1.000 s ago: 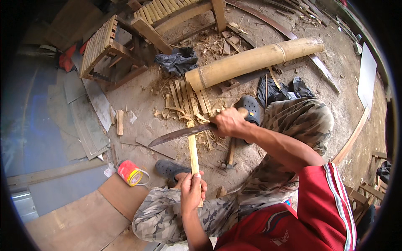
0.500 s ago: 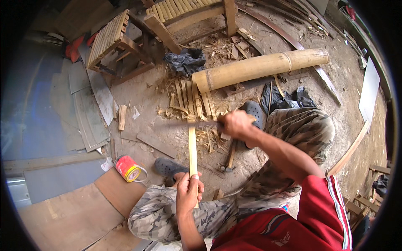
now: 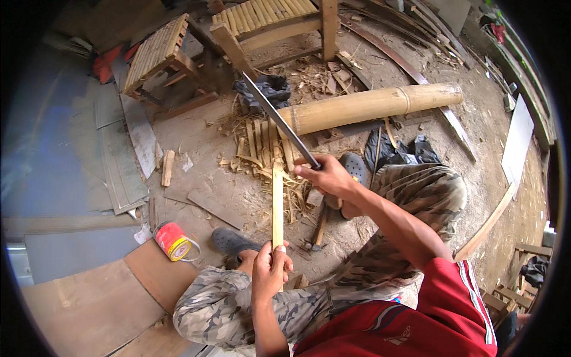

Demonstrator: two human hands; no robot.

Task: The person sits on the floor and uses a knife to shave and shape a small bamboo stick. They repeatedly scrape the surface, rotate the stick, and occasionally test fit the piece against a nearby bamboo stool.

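My left hand (image 3: 270, 266) is closed around the lower part of a pale bamboo strip (image 3: 278, 205), which points away from me over the shavings. In my right hand (image 3: 332, 176) is a long machete (image 3: 276, 116), its dark blade raised and slanting to the far left, apart from the strip. The handle is mostly hidden in my fingers. Just beyond the strip's far end lie several cut bamboo strips (image 3: 259, 143) among curled shavings. A thick bamboo pole (image 3: 369, 108) rests behind them.
Two bamboo-slat stools (image 3: 157, 50) stand at the far left. A hammer (image 3: 319, 229) lies between my feet. A red and yellow can (image 3: 172, 241) sits by my left foot. Black plastic (image 3: 264, 92) lies near the pole. Flat sheets (image 3: 83, 279) cover the left floor.
The machete has swung from lying level across the strip's far end to a raised slant, away from it. The left hand keeps its hold on the strip.
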